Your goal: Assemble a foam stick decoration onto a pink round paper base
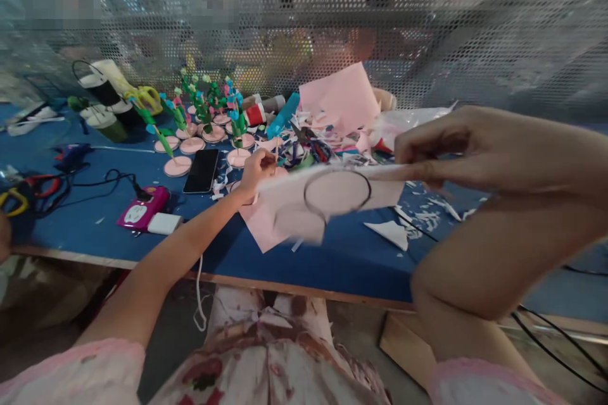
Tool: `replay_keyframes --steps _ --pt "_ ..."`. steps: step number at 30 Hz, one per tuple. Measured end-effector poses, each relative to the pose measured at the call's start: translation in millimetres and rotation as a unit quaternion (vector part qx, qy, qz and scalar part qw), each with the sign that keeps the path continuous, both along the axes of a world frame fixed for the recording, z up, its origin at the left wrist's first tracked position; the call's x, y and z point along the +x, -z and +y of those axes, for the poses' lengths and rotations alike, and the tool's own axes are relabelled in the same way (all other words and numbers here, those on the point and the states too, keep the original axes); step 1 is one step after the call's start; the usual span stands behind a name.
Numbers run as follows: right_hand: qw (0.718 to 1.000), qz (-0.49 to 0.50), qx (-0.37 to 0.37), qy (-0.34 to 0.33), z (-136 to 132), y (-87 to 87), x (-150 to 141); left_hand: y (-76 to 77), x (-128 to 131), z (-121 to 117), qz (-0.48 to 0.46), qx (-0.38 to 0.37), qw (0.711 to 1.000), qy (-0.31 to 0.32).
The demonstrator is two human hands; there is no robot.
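My left hand (255, 171) is closed in a pinch on a thin wooden stick (276, 155) above the blue table (156, 237). My right hand (456, 149) is closed on the edge of a pink paper sheet (332, 196), held up over the table. A circle is drawn in dark line on that sheet. The sheet is blurred by motion. Another pink paper piece (261, 224) lies on the table under it.
Several small paper flowers on pink round bases (204, 120) stand at the back. A black phone (201, 170), a pink device with white charger (142, 209), scissors (149, 98), tape rolls (102, 85), a large pink sheet (339, 98) and paper scraps (422, 215) lie about. A perforated screen stands behind.
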State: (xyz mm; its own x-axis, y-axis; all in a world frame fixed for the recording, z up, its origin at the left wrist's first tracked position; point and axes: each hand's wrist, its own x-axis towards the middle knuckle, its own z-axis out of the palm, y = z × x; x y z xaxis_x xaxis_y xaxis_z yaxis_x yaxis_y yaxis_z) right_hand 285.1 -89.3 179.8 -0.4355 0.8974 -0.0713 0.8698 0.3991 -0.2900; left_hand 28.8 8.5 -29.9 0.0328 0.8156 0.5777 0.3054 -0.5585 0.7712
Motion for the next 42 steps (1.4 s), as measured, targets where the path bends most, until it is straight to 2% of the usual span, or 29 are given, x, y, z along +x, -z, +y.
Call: replay_keyframes --steps 1,3,4,7,8,10,11,12,14,15,18,19,22,23,25,26,27,29,30,33,34,37,40,41,42 --pt "1.000 -0.004 0.021 0.019 -0.2 -0.2 -0.2 -0.2 0.0 -0.4 -0.001 0.002 1.000 0.006" --pt "0.989 -0.015 0.115 0.088 -0.1 -0.6 -0.7 -0.1 -0.1 -0.8 -0.011 -0.008 1.000 0.017" --pt "0.988 -0.019 0.123 0.089 0.1 -0.7 -1.0 0.2 -0.1 -0.9 -0.016 -0.015 1.000 0.020" --pt "1.000 -0.010 -0.004 -0.014 1.2 0.0 -0.7 1.4 -0.1 -0.5 -0.015 -0.022 1.000 0.016" --pt "1.000 -0.010 -0.003 -0.005 1.6 0.3 -0.1 1.6 -0.1 -0.4 -0.009 -0.017 1.000 0.010" --pt "0.992 -0.015 0.095 0.077 2.2 0.8 1.7 1.5 0.2 -0.3 -0.003 -0.005 1.000 0.001" --pt "0.988 -0.014 0.122 0.093 2.2 0.7 2.5 1.2 0.3 -0.4 -0.003 -0.001 1.000 0.000" --pt "0.991 -0.012 0.112 0.075 1.9 0.3 3.2 0.9 0.6 -0.6 -0.004 0.000 1.000 0.002" --pt "1.000 -0.003 0.021 -0.014 0.9 -0.8 3.8 0.2 1.0 -1.0 -0.002 -0.006 1.000 0.013" --pt "1.000 0.004 0.000 -0.026 0.4 -1.4 3.9 0.1 1.2 -1.2 -0.004 -0.009 1.000 0.014" --pt "0.992 0.016 0.091 0.080 -0.2 -2.4 4.4 0.3 1.3 -1.5 -0.013 -0.009 1.000 0.006" --pt "0.992 0.025 0.092 0.081 -0.4 -2.4 4.7 0.5 1.2 -1.5 -0.015 -0.007 1.000 0.004" --pt "0.999 0.043 -0.003 -0.028 -0.9 -2.0 6.2 0.6 0.7 -1.3 -0.001 -0.005 1.000 0.004" --pt "0.999 0.042 0.007 -0.021 -0.9 -1.8 6.6 0.6 0.6 -1.2 0.001 -0.006 1.000 0.002" --pt "0.993 0.030 0.090 0.067 -1.0 -2.0 7.1 0.4 0.8 -1.1 -0.005 -0.012 1.000 -0.001" --pt "0.990 0.027 0.111 0.088 -1.1 -2.3 7.2 0.2 1.0 -1.2 -0.011 -0.017 1.000 0.000" --pt "0.993 0.024 0.093 0.071 -1.5 -3.0 7.0 0.0 1.2 -1.4 -0.015 -0.021 1.000 0.002" --pt "0.999 0.024 0.012 -0.020 -2.2 -4.6 5.9 -0.9 1.4 -2.1 -0.014 -0.025 1.000 0.009" --pt "0.999 0.022 -0.003 -0.044 -2.5 -5.2 5.1 -1.4 1.3 -2.4 -0.011 -0.023 1.000 0.011" --pt "0.992 0.017 0.117 0.031 -2.1 -5.3 3.3 -2.2 0.7 -2.6 -0.001 -0.006 1.000 -0.003" --pt "0.991 0.019 0.131 0.032 -1.9 -4.6 3.4 -2.0 0.4 -2.2 0.002 -0.002 1.000 -0.007" --pt "0.999 0.020 0.033 -0.029 -1.1 -2.0 5.7 -0.5 -0.2 -0.4 0.003 0.000 1.000 0.006" --pt "0.991 0.018 0.111 0.069 -1.0 -1.8 7.3 0.4 0.1 0.6 -0.006 0.001 1.000 0.010" --pt "0.992 0.022 0.105 0.067 -1.5 -2.3 7.0 0.3 0.4 0.5 -0.006 0.000 1.000 0.007" --pt "0.997 0.026 0.068 0.036 -2.3 -3.0 6.4 0.0 0.8 0.1 -0.006 -0.003 1.000 0.003"
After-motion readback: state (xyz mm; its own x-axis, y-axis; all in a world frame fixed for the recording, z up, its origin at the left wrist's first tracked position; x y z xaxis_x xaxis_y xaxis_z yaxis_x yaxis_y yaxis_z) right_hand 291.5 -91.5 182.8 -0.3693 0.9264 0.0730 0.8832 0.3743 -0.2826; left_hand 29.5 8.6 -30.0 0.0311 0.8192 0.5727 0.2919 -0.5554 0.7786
